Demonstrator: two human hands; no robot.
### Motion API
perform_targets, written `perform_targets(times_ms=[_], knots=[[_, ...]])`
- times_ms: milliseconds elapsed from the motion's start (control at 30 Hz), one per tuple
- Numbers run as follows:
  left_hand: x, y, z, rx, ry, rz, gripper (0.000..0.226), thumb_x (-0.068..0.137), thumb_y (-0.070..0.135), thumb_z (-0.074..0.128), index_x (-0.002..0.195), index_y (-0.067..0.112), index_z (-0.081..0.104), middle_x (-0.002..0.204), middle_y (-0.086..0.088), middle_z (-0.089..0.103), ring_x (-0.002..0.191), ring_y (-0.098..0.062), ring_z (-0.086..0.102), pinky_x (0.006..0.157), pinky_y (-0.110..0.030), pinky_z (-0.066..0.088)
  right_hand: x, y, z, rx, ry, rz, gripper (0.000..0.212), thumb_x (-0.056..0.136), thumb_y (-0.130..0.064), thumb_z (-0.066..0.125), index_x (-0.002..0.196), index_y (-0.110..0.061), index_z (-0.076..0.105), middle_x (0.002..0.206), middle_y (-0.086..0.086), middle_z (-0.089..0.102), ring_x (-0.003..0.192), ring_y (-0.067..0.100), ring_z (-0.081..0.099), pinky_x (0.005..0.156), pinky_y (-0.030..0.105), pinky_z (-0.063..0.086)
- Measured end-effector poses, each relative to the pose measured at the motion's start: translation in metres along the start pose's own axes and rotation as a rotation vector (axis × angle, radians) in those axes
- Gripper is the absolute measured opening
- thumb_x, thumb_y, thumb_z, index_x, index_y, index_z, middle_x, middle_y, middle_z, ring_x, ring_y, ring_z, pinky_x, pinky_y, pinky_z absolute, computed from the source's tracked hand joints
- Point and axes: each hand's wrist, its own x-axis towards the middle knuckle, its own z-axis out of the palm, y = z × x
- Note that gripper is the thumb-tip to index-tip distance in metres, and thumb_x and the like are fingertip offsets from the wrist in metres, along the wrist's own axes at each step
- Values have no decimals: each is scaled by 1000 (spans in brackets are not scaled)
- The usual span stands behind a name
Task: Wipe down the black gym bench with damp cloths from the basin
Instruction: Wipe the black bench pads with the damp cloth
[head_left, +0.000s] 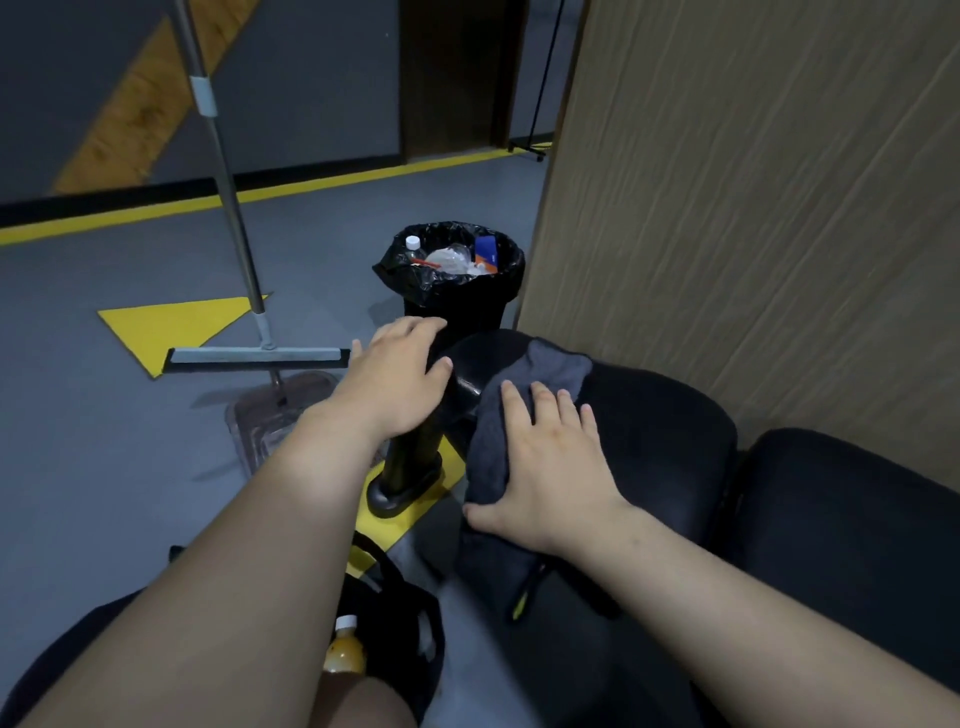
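A yellow-filled plastic bottle (344, 650) with a white cap is seen nearest, tucked in a black bag (400, 618) on the floor. The right hand (550, 467), fingers spread flat, is pressed on a soft dark grey cloth (519, 410) draped over the rounded end of the black padded gym bench (660, 436). The left hand (400, 379), fingers loosely together, is laid on the bench's glossy black end. Beyond, a round black bin (457, 291) lined with a crinkled bag is filled with clear plastic bottles.
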Motion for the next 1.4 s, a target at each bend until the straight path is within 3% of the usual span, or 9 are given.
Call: perform_targets(times_ms=[233, 400, 567, 767, 967, 1067, 1167, 1267, 1400], knots=[[-3, -21, -24, 28, 92, 2, 56, 98, 50, 45, 150, 30, 34, 156, 3, 35, 145, -21, 25, 117, -58, 14, 68, -21, 10, 4, 12, -64, 129, 58, -78, 63, 156, -17, 5, 160, 19, 18, 147, 43, 13, 118, 61, 9], [-12, -37, -9, -39, 31, -25, 72, 87, 65, 42, 147, 26, 39, 151, 3, 44, 139, -20, 37, 115, -49, 29, 114, -25, 10, 33, -18, -86, 121, 59, -78, 62, 155, -20, 15, 157, 15, 25, 145, 41, 19, 115, 67, 10], [-24, -25, 6, -126, 106, 74, 78, 80, 66, 62, 142, 24, 41, 138, 9, 44, 126, -15, 45, 101, -34, 37, 153, -14, -2, 104, -153, -146, 101, 64, -74, 64, 147, -25, 34, 142, 7, 42, 137, 34, 31, 113, 69, 6], [-25, 7, 9, -23, 251, 361, 70, 62, 72, 72, 107, 21, 57, 112, 8, 44, 103, -14, 46, 87, -33, 36, 192, 12, -19, 210, -328, -106, 89, 59, -77, 50, 138, -36, 48, 136, -3, 53, 130, 26, 48, 108, 54, 27], [-20, 16, 18, -81, 254, 561, 50, 69, 65, 77, 86, 18, 72, 91, 5, 49, 81, -15, 47, 72, -30, 42, 210, 39, -17, 365, -345, -55, 60, 76, -59, 68, 125, -25, 58, 119, -3, 62, 109, 17, 58, 98, 33, 45], [-22, 17, 24, 8, -38, 448, 77, 65, 82, 64, 125, 34, 65, 119, 14, 50, 112, -8, 47, 98, -35, 41, 211, 58, -18, 406, -342, -8, 75, 65, -68, 68, 127, -28, 59, 121, -4, 63, 112, 16, 59, 100, 32, 45], [-24, 14, 31, 35, -191, 313, 95, 65, 90, 53, 147, 43, 39, 153, 22, 26, 144, 0, 13, 121, -42, 12, 206, 84, -18, 435, -354, 59, 72, 62, -71, 65, 121, -30, 59, 125, -3, 62, 111, 17, 59, 101, 32, 44], [-22, 16, 36, 90, -285, 251, 110, 63, 94, 45, 155, 43, 15, 163, 21, 2, 148, -1, -16, 122, -48, -7, 192, 111, -15, 483, -351, 82, 58, 80, -59, 65, 129, -30, 56, 125, -6, 61, 111, 15, 57, 96, 27, 40], [-21, 19, 42, 117, -307, 220, 113, 62, 96, 42, 156, 42, 6, 163, 20, -9, 146, -2, -23, 121, -52, -7, 169, 142, -12, 480, -330, 95, 71, 73, -68, 65, 133, -31, 55, 126, -9, 62, 118, 13, 57, 107, 28, 39]])
